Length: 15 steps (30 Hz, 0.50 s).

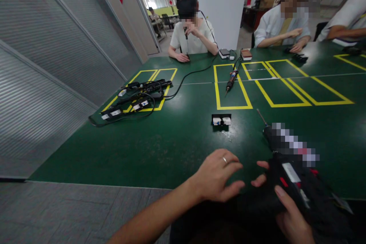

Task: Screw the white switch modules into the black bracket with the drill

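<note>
My right hand is wrapped around a black electric screwdriver with red marks and a long thin bit. The bit points up and left, over the table. My left hand, with a ring on one finger, hovers at the near table edge. Its fingers are bent loosely and apart, with nothing in them, and they lie just left of my right fingertips. Beyond my left hand a small black part with white blocks stands on the green table. The lower end of the screwdriver blends into dark surroundings.
Black cables and parts are heaped in yellow-taped boxes at the left. Another electric screwdriver lies inside a taped box at the middle. A person sits opposite; others sit at the far right. A ribbed partition borders the left side.
</note>
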Available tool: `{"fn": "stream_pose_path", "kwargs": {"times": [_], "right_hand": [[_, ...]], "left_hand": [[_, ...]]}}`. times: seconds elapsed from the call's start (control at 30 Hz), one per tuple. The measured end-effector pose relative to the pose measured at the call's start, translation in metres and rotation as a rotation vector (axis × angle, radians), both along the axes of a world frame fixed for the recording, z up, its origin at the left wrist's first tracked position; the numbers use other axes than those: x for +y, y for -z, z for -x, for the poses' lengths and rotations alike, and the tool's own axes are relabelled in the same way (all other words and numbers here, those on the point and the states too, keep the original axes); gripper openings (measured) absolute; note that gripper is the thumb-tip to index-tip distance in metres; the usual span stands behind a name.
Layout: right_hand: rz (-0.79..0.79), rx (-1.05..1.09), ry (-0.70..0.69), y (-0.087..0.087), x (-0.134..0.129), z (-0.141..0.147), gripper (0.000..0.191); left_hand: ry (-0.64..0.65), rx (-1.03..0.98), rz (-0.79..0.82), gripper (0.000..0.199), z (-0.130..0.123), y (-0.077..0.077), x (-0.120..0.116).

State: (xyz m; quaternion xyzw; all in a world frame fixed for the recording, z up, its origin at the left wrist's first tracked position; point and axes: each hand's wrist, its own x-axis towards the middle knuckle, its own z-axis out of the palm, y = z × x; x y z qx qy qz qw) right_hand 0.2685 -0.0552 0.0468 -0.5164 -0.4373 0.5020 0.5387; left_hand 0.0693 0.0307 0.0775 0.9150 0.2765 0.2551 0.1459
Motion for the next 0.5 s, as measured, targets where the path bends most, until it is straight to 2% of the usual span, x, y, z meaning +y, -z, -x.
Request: {"fn": "stream_pose_path", "kwargs": {"times": [0.03, 0.1, 0.23, 0.37, 0.5], "right_hand": [[0.037, 0.056, -0.042, 0.001, -0.001, -0.006, 0.041], [0.076, 0.095, -0.115, 0.005, -0.002, -0.017, 0.039], [0.126, 0.125, -0.229, 0.013, 0.002, -0.025, 0.029], [0.114, 0.114, -0.268, 0.023, 0.009, -0.027, 0.026], [0.130, -0.002, -0.363, 0.024, 0.015, -0.031, 0.026]], "left_hand": [[-0.084, -0.011, -0.018, 0.034, 0.007, 0.003, 0.018], [-0.198, -0.030, -0.038, 0.044, 0.015, 0.013, 0.055], [-0.249, -0.024, -0.084, 0.068, 0.012, 0.040, 0.116], [-0.221, -0.011, -0.107, 0.065, 0.006, 0.063, 0.143], [-0.167, -0.020, -0.109, 0.049, 0.012, 0.073, 0.152]]}}
